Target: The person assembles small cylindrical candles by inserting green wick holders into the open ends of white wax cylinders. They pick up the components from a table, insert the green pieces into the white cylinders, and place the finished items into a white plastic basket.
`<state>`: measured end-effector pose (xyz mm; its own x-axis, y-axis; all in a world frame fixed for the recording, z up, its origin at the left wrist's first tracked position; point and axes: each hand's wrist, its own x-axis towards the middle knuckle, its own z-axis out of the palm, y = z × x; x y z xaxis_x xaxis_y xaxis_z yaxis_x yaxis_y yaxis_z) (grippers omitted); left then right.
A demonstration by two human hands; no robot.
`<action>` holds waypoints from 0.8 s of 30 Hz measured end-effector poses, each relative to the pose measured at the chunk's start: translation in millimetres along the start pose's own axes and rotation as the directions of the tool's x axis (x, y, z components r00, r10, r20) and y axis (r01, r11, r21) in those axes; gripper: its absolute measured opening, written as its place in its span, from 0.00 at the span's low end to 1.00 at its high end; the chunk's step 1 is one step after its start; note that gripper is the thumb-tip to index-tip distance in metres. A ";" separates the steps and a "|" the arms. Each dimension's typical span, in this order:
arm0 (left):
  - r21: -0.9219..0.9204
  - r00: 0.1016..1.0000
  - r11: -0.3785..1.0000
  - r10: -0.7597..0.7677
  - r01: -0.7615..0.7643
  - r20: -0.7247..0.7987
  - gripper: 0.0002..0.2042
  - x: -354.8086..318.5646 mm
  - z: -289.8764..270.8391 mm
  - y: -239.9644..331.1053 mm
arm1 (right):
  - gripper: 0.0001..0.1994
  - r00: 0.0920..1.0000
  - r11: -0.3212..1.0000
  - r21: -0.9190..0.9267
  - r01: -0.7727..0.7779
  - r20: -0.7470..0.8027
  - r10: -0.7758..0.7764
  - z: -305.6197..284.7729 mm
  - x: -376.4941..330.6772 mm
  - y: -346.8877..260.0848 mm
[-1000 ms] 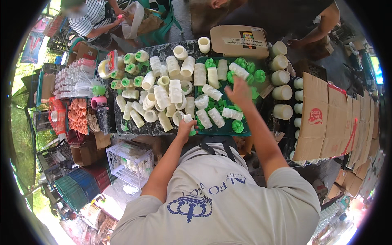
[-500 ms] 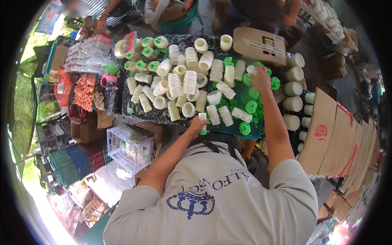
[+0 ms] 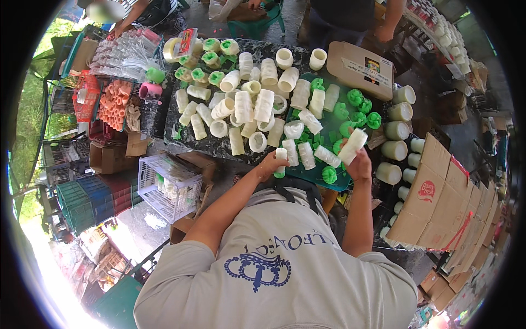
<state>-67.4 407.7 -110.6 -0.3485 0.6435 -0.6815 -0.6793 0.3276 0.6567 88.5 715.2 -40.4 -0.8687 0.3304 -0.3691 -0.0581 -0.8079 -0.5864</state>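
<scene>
1. Here, a white cylindrical roll (image 3: 353, 146) is grasped in the right hand (image 3: 359, 164), the fingers clenched around its lower end, so that it is held tilted just above the near right corner of the green tray (image 3: 316, 176).
2. A second, smaller white roll (image 3: 281, 157) is gripped upright by the fingers of the left hand (image 3: 270, 164), at the near edge of the tray, with a green cap (image 3: 279, 174) seen just beneath it.
3. A loose green cap (image 3: 329, 175) is found on the tray between the two hands.
4. More white rolls (image 3: 252, 107) are spread lying and standing over the dark bench (image 3: 183, 140), well beyond the hands.
5. A cluster of green caps (image 3: 359, 107) is seen on the far right part of the tray.
6. A brown cardboard box (image 3: 359, 68) is set at the far end of the bench, just beyond the tray.
7. A row of pale upright tubs (image 3: 395, 140) is lined up along the right of the tray.
8. A white plastic crate (image 3: 167, 186) is placed below the bench on the left.
</scene>
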 end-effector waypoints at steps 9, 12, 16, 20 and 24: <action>0.141 0.998 0.990 0.034 -0.026 -0.055 0.12 27.2 19.4 6.7 | 0.31 0.974 -0.237 -0.949 0.210 0.181 0.138 2.4 2.7 28.9; 0.088 0.995 0.996 0.016 -0.007 -0.097 0.13 35.3 23.8 2.5 | 0.33 0.966 -0.447 -0.870 0.209 0.112 0.233 11.3 4.7 38.7; 0.101 0.999 0.994 0.035 -0.032 -0.028 0.14 50.5 21.1 -0.3 | 0.40 0.958 -0.545 -0.826 0.147 -0.018 0.285 10.7 14.2 51.1; 0.204 0.997 0.979 0.000 0.015 -0.072 0.14 64.5 32.6 4.1 | 0.38 0.950 -0.609 -0.785 0.111 -0.096 0.297 19.5 15.1 64.0; 0.196 0.996 0.980 -0.022 0.039 -0.089 0.19 81.1 38.4 -3.6 | 0.40 0.947 -0.631 -0.771 0.088 -0.132 0.293 22.9 17.3 65.9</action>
<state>-68.5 485.3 -155.9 -0.3896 0.5719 -0.7219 -0.5525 0.4820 0.6800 58.4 656.5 -69.0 -0.7748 0.1407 -0.6163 0.3398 0.9148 -0.2184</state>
